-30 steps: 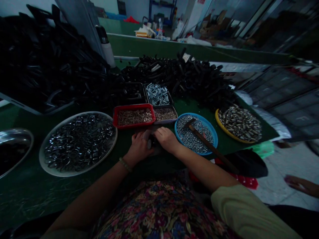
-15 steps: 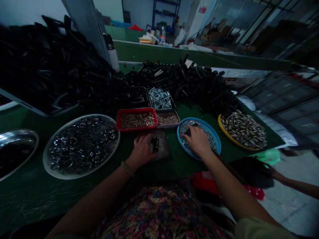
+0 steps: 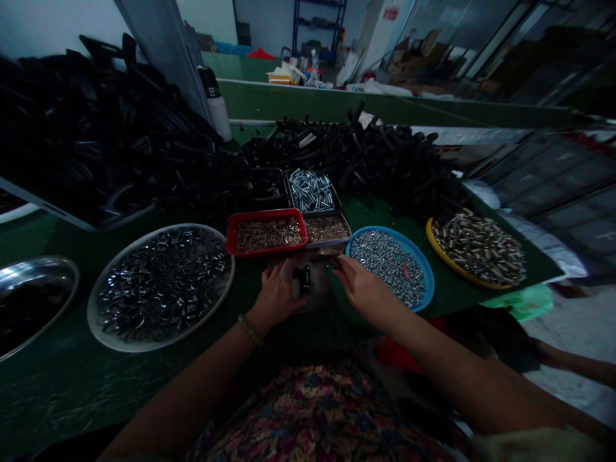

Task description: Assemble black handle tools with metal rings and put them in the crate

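Observation:
My left hand (image 3: 279,292) is closed around a small black part (image 3: 304,280) with a shiny face, above a flat grey plate (image 3: 320,292) on the bench. Just right of it is my right hand (image 3: 359,285), its fingers drawn together and pointing left. A thin, light-coloured piece (image 3: 328,254) shows at its fingertips; what exactly they grip is too dim to tell. Beside my right hand stands the blue round tray (image 3: 430,282), full of small silver nuts (image 3: 380,256). Behind my hands sit a red tray (image 3: 230,247) of thin coppery pins (image 3: 267,235) and a box of small brownish pieces (image 3: 327,228).
Silver screws (image 3: 312,190) fill a dark box further back. Left lies a white round tray (image 3: 99,327) of shiny rings; right, a yellow tray (image 3: 436,253) of metal cylinders. Black curved parts (image 3: 375,154) are heaped behind. Another person's arm (image 3: 568,359) reaches in at right.
My right hand has left the blue tray and moved left, close to my left hand. My left hand still holds the black part over the plate.

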`<state>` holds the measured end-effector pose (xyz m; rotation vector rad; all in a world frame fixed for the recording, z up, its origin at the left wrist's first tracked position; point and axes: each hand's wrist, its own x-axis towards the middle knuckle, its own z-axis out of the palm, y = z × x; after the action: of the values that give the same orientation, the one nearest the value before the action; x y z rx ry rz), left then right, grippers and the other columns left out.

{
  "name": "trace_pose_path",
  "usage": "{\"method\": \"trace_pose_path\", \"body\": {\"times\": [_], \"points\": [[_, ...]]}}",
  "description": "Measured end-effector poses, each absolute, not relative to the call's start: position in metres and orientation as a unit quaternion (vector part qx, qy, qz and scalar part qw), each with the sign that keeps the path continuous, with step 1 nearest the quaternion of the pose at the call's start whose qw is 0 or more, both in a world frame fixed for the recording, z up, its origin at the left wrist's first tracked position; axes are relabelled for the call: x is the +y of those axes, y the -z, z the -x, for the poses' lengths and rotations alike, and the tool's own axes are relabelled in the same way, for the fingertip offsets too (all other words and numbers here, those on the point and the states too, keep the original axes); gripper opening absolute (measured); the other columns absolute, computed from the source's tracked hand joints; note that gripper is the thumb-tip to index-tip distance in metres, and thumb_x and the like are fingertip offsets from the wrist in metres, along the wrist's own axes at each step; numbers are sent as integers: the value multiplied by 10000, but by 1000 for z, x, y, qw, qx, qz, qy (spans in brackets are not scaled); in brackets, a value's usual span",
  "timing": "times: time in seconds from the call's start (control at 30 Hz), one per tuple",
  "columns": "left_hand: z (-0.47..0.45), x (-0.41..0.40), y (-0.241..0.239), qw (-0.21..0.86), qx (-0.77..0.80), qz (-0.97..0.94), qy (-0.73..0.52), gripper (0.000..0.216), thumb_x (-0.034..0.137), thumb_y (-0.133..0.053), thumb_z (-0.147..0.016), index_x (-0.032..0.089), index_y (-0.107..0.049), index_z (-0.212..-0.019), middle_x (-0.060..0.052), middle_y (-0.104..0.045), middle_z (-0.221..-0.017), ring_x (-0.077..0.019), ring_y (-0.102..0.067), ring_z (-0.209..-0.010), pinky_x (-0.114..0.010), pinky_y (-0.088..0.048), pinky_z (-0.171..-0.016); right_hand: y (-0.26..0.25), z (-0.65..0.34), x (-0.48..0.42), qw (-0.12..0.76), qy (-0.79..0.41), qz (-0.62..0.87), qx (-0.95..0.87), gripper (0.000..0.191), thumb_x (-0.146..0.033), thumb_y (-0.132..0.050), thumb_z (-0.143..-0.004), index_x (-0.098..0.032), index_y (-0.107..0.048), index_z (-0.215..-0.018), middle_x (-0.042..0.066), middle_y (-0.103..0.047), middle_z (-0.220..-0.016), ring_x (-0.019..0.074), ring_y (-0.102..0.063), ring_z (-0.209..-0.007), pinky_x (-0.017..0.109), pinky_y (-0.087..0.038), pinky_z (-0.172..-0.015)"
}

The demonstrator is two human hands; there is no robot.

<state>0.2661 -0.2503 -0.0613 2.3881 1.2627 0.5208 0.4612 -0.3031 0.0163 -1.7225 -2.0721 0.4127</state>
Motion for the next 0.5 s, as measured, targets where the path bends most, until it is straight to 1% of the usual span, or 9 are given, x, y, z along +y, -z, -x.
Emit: {"method": "trace_pose_path", "body": {"times": [0.07,0.13,0.2,0.23,0.3,0.37,0.43,0.47,0.5], "points": [[-265,-250,61,192,448,-854,-184,673,328,-636,-727,156,-394,-1330,-155,-543,-1276,-306,-491,-1176,-478,-306,-997,-17,-456,-298,210,-142,629,-735,339,-271,-362,-974,-211,-475,-1289,109,-613,-1204,226,-614,-1076,355,-492,-895],[-264,-249,59,181,442,-860,-178,678,334,-632,-742,167,-388,-1353,-152,-551,-1266,-307,-490,-1177,-482,-321,-986,-13,-458,-295,166,-165,634,-737,325,-249,-383,-968,-200,-496,-1269,108,-646,-1137,222,-643,-1002,339,-503,-840],[-264,-249,57,161,426,-875,-162,641,331,-618,-766,215,-410,-1361,-134,-563,-1247,-311,-496,-1161,-496,-341,-962,-7,-469,-296,138,-173,643,-734,323,-256,-401,-969,-199,-498,-1271,99,-654,-1133,211,-644,-995,324,-498,-831],[-264,-249,57,147,415,-885,-153,611,319,-609,-776,248,-431,-1357,-123,-567,-1241,-314,-501,-1150,-507,-345,-954,-3,-477,-298,141,-161,654,-726,327,-269,-403,-972,-202,-491,-1280,97,-645,-1159,205,-633,-1021,319,-492,-843],[-265,-250,55,118,393,-902,-136,548,284,-592,-792,292,-484,-1329,-111,-575,-1231,-317,-515,-1125,-536,-336,-960,4,-499,-304,148,-96,704,-687,331,-289,-402,-977,-209,-486,-1287,100,-619,-1206,206,-613,-1056,328,-478,-867],[-268,-249,55,100,377,-912,-130,495,256,-572,-801,275,-537,-1294,-123,-591,-1204,-321,-530,-1103,-558,-318,-986,14,-523,-308,108,-21,764,-635,334,-289,-413,-973,-204,-493,-1286,121,-609,-1199,226,-615,-1030,359,-473,-864],[-272,-246,54,120,378,-907,-139,455,258,-551,-809,234,-574,-1262,-137,-606,-1176,-328,-540,-1095,-569,-314,-1007,25,-544,-309,52,28,802,-594,347,-288,-434,-964,-190,-496,-1290,142,-611,-1148,239,-628,-949,378,-477,-823],[-273,-243,52,155,390,-895,-153,443,266,-540,-811,219,-585,-1249,-138,-609,-1174,-326,-543,-1099,-564,-324,-1013,30,-554,-308,35,36,809,-586,354,-293,-449,-958,-185,-498,-1291,142,-614,-1116,235,-629,-913,372,-479,-801],[-273,-239,48,212,409,-870,-175,434,276,-524,-815,207,-593,-1237,-132,-611,-1177,-315,-548,-1105,-543,-348,-1016,35,-563,-307,28,37,809,-586,358,-307,-468,-951,-186,-506,-1286,133,-618,-1085,227,-626,-895,356,-480,-786]]}}
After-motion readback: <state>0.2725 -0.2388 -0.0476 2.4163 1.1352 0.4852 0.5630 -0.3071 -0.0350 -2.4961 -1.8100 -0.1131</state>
